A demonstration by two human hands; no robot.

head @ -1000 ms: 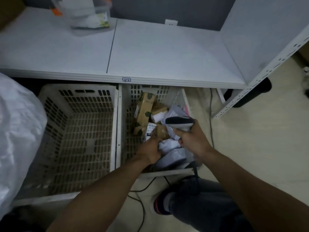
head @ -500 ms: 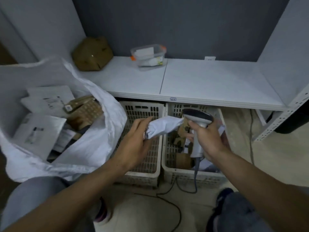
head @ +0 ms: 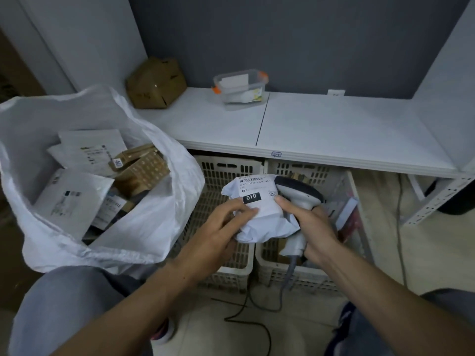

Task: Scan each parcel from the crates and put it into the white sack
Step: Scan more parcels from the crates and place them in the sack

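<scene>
The left hand [head: 221,227] curls round the left side of a white poly-mailer parcel [head: 259,214], fingertips lying on its shipping label [head: 257,194]. The right hand [head: 312,224] is wrapped round the handle of a barcode scanner [head: 299,192], and its thumb also presses on the parcel's right edge. So the parcel is held in the air between both hands, above the seam where the left crate [head: 226,168] and the right crate [head: 308,274] meet.

The label faces up toward the person, with the barcode at the far end. The parcel's long axis runs roughly away from the body. The scanner's head sits just behind the parcel's far right corner, so it is probably not yet aimed at the code. It would have to swing round in front.

The white sack [head: 154,227] lies to the left, just beside the left crate, and its mouth gapes upward. The left hand is the nearer one to it. The way over looks unobstructed. The nearest limits are the shelf edge [head: 334,160] beyond the hands and the scanner cable [head: 257,322] trailing on the floor.
</scene>
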